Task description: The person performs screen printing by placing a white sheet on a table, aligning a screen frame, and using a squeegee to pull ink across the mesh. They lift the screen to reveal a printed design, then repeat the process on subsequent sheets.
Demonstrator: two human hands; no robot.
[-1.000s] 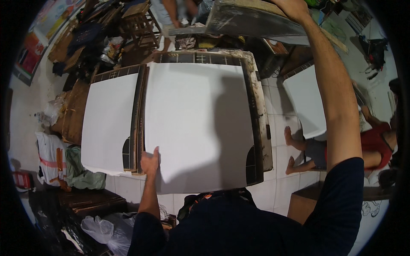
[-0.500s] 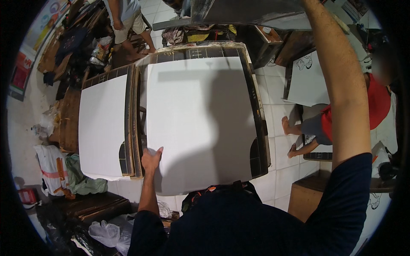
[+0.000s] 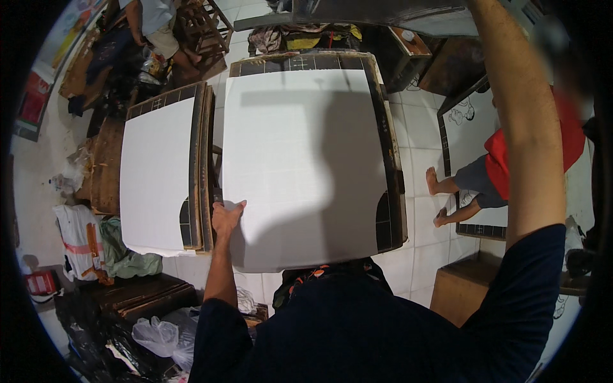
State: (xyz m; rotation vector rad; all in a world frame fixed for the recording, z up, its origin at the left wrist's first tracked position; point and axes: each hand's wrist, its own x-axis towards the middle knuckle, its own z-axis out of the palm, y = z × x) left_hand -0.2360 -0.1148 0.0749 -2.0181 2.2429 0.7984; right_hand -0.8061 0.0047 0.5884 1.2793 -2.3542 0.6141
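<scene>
A large white sheet (image 3: 287, 147) lies on a dark-edged board (image 3: 300, 62) in front of me, my shadow across its right half. At the board's near left edge is my left hand (image 3: 226, 218), its thumb on top of the sheet and its fingers closed around the side, partly hidden in the gap. My right arm (image 3: 530, 127) stretches far up and forward on the right. My right hand is cut off at the top edge of the view, by a dark grey flat panel (image 3: 383, 11) raised above the far end of the board.
Left of the gap lies a second board with a white sheet (image 3: 156, 172). A person in a red top (image 3: 565, 140) is on the right beside boards with line drawings (image 3: 461, 113). Another person (image 3: 156, 25) is at the far left. Bags (image 3: 83, 242) and a wooden box (image 3: 463, 287) stand near me.
The view has shifted slightly, so the boards sit a little higher and farther right. My left hand stays at the board's edge and my right arm remains raised.
</scene>
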